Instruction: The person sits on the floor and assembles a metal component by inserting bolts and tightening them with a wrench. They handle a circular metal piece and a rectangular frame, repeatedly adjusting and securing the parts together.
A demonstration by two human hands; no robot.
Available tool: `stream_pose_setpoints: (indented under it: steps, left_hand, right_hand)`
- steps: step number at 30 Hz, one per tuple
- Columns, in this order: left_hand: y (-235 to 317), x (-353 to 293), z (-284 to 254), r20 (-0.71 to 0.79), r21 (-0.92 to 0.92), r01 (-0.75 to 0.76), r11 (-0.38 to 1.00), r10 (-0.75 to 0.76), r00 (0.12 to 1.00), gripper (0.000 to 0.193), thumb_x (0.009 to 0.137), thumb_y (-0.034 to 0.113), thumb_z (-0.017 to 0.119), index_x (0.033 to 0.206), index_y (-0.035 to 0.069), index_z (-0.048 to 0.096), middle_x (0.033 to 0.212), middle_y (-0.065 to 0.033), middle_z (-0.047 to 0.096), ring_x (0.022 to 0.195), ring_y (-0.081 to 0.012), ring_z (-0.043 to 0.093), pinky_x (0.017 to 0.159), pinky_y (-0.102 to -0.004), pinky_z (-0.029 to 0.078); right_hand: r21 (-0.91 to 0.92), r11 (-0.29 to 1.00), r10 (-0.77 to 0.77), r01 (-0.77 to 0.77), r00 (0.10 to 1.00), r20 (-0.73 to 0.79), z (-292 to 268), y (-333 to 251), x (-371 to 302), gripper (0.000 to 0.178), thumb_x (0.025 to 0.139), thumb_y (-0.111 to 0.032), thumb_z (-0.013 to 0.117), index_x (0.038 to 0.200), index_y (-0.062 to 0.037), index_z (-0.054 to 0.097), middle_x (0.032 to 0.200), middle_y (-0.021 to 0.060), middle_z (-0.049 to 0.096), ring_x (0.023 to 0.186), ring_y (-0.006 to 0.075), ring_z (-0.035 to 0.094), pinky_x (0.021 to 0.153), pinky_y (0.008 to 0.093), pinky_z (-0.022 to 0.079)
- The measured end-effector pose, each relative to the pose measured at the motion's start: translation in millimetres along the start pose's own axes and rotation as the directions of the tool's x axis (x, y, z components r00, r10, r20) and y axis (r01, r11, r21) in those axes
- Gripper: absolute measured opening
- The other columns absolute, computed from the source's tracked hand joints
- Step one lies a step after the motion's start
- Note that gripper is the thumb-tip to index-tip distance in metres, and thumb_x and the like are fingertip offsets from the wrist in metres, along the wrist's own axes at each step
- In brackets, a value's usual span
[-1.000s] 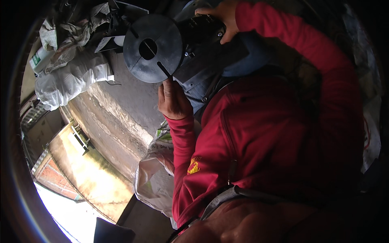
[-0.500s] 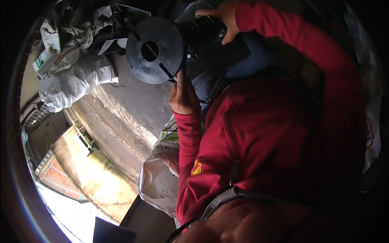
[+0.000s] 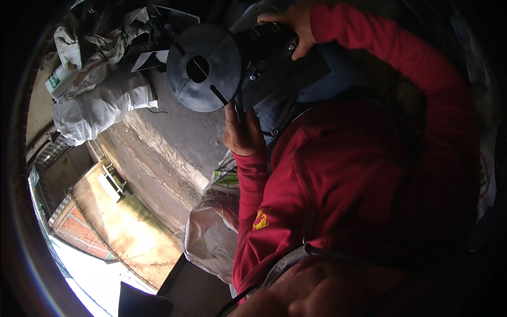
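Note:
A dark grey slotted disc (image 3: 182, 88) faces me at upper centre, round, with a hole in its middle and a thin bar across that hole. Behind it, to the right, is a black rounded body (image 3: 264, 38) with shiny bolts; shadow hides how the two join. My right hand (image 3: 302, 27) is closed around the far end of this body, thumb on the near side. My left hand (image 3: 243, 136) is below the disc, its raised fingers meeting the lower rim. The disc and dark parts hide those fingertips, so their grip is unclear.
White plastic sacks (image 3: 103, 111) and a white container with a green label (image 3: 57, 82) lie at upper left. An open white sack (image 3: 211, 232) stands beside my left forearm. Blue-trousered legs (image 3: 332, 74) are under the black parts. A sunlit wall (image 3: 127, 222) is at lower left.
The whole view has shifted slightly. My left hand sits a little lower against the disc's rim, and less of its index finger shows. My right hand keeps its hold.

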State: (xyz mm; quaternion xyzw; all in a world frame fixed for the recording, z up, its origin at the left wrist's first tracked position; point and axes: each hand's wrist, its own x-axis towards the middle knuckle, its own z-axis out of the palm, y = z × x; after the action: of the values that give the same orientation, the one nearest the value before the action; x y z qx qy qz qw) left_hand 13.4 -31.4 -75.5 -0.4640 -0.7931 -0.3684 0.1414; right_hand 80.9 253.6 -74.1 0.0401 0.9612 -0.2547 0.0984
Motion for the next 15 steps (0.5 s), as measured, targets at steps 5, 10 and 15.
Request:
stream_pose_setpoints:
  steps: [5, 10, 15]
  left_hand:
    - [-13.9, 13.0, 22.5, 0.126, 0.179, -0.057, 0.982, 0.035, 0.991, 0.038, 0.074, 0.020, 0.075, 0.106, 0.004, 0.062, 0.087, -0.0077, 0.065, 0.073, -0.0224, 0.065, 0.061, -0.0314, 0.052]
    - [-20.2, 22.3, 36.7, 0.067, 0.229, -0.193, 0.954, 0.182, 0.981, 0.028, 0.074, 0.017, 0.074, 0.097, 0.005, 0.065, 0.084, -0.0076, 0.065, 0.071, -0.0221, 0.064, 0.061, -0.0322, 0.053]
    - [-23.8, 28.9, 45.8, 0.106, 0.438, -0.236, 0.867, 0.211, 0.972, 0.029, 0.080, 0.019, 0.069, 0.109, 0.019, 0.066, 0.090, -0.0021, 0.064, 0.072, -0.0165, 0.065, 0.057, -0.0274, 0.053]
  right_hand:
    - [0.028, 1.000, -0.002, 0.002, 1.000, -0.022, 1.5, 1.5, 0.9, 0.111, 0.052, -0.052, 0.078, 0.141, -0.0104, 0.025, 0.099, 0.0250, 0.061, 0.090, 0.0400, 0.060, 0.080, 0.0426, 0.046]
    - [0.009, 1.000, 0.017, -0.017, 1.000, 0.017, -2.8, -0.6, -0.3, 0.110, 0.052, -0.051, 0.077, 0.141, -0.0103, 0.026, 0.099, 0.0246, 0.061, 0.089, 0.0396, 0.060, 0.080, 0.0424, 0.046]
    - [0.053, 0.998, -0.038, 0.040, 0.998, -0.046, 1.5, 5.0, -0.2, 0.111, 0.052, -0.051, 0.078, 0.140, -0.0087, 0.027, 0.101, 0.0243, 0.061, 0.091, 0.0393, 0.060, 0.080, 0.0419, 0.046]
